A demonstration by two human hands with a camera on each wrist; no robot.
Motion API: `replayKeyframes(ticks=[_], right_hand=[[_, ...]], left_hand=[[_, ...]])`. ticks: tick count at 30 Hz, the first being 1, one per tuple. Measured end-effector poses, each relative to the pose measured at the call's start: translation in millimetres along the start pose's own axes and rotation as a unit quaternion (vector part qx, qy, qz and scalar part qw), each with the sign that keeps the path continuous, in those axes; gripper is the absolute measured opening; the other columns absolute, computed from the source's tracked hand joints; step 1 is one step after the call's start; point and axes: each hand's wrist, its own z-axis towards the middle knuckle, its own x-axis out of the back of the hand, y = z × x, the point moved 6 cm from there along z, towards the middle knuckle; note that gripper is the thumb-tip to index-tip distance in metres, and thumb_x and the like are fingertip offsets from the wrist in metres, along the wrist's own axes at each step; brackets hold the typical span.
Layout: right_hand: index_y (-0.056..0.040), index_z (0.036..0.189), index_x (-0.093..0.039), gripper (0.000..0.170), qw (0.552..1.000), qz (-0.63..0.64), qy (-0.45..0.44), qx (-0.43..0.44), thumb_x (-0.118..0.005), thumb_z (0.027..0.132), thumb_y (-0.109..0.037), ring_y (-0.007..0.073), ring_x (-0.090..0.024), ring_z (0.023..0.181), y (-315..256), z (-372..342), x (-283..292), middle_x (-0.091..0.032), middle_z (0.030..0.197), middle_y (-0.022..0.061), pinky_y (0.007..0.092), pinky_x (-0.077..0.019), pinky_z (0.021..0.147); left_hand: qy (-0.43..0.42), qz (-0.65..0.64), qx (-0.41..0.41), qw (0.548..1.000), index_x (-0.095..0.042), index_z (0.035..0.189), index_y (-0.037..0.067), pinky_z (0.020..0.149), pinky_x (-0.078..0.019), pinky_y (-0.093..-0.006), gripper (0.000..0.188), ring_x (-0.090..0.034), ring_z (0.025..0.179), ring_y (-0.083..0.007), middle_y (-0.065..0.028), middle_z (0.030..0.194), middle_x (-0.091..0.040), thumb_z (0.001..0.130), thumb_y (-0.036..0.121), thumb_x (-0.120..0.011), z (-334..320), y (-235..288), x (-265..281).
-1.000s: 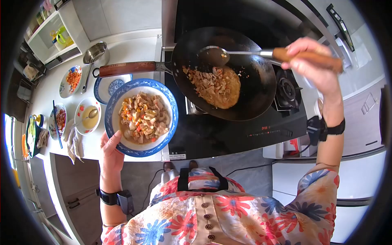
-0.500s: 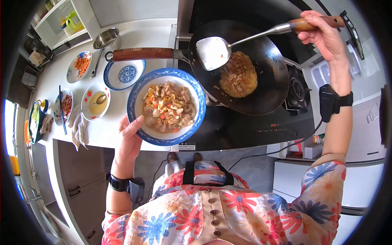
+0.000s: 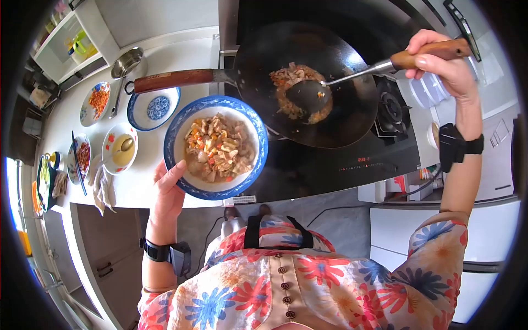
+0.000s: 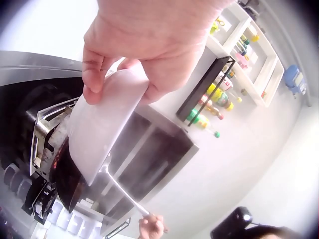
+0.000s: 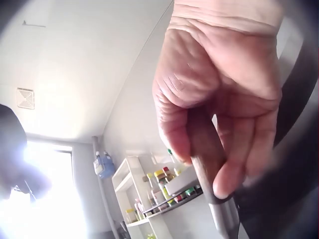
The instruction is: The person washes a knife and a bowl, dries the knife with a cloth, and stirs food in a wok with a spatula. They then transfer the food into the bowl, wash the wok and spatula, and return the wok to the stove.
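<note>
My left hand [image 3: 169, 192] grips a blue-rimmed bowl [image 3: 260, 159] by its near left edge, thumb over the rim. Chunks of cooked meat [image 3: 217, 148] with bits of orange and some liquid fill its middle. The left wrist view shows the bowl's pale outside [image 4: 102, 119] with fingers around its foot. In my right hand [image 3: 448, 65] is the wooden handle of a wok spatula [image 3: 379, 67]. Its blade [image 3: 305, 96] is down in the dark wok [image 3: 352, 118], over minced food in sauce [image 3: 294, 74]. The right wrist view shows fingers curled around the handle [image 5: 207, 144].
The wok's wooden handle [image 3: 173, 81] reaches left over the counter, above a blue-patterned plate [image 3: 135, 113]. Further left are a saucepan [image 3: 124, 65], a dish of chopped orange food [image 3: 99, 102], a bowl with a spoon [image 3: 113, 165] and a cloth [image 3: 103, 190]. Another burner [image 3: 390, 113] lies right.
The spatula blade rose from the wok toward the bowl side, its pale face showing, then came back down into the food. The bowl has shifted right, closer to the wok.
</note>
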Motion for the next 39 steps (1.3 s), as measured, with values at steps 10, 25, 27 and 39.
replayKeyframes(ticks=[10, 25, 27, 39], right_hand=[[-0.0064, 0.094, -0.055, 0.029, 0.929, 0.106, 0.276, -0.222, -0.059, 0.08, -0.032, 0.0097, -0.057, 0.049, 117, -79, 97, -0.06, 0.07, 0.0072, 0.0184, -0.0461, 0.043], [-0.0061, 0.095, -0.059, 0.023, 0.738, 0.538, 0.375, -0.158, -0.06, 0.082, -0.024, 0.0197, -0.065, 0.069, 176, -86, -97, -0.064, 0.085, 0.0114, 0.0236, -0.0493, 0.055], [-0.0059, 0.093, -0.058, 0.021, 0.743, 0.537, 0.375, -0.136, -0.061, 0.081, -0.024, 0.0196, -0.065, 0.068, 168, -89, -86, -0.064, 0.085, 0.0116, 0.0232, -0.0487, 0.053], [-0.0023, 0.1, -0.052, 0.025, 0.823, 0.434, 0.365, -0.038, -0.052, 0.086, -0.023, 0.0198, -0.064, 0.069, 57, -101, -10, -0.063, 0.08, 0.0156, 0.0232, -0.0466, 0.052]], left_hand=[[0.021, 0.009, 0.0, 1.0, -0.046, 0.117, -0.003, 0.086, -0.0436, -0.0304, 0.038, -0.056, 0.099, -0.0188, -0.0115, 0.11, -0.057, 0.082, 0.009, -0.056, -8, 3, 1], [0.028, 0.038, -0.027, 0.999, -0.048, 0.113, -0.003, 0.066, -0.0488, -0.0243, 0.035, -0.06, 0.082, -0.014, -0.0095, 0.099, -0.06, 0.083, 0.013, -0.055, 0, 29, -28], [0.017, 0.05, -0.031, 0.998, -0.049, 0.111, -0.003, 0.057, -0.0496, -0.0221, 0.033, -0.061, 0.073, -0.0124, -0.0088, 0.093, -0.061, 0.084, 0.014, -0.055, 7, 34, -37], [-0.066, 0.111, -0.016, 0.991, -0.054, 0.1, 0.001, 0.046, -0.0455, -0.0194, 0.027, -0.059, 0.054, -0.0116, -0.007, 0.076, -0.063, 0.087, 0.025, -0.052, 76, 38, -99]])
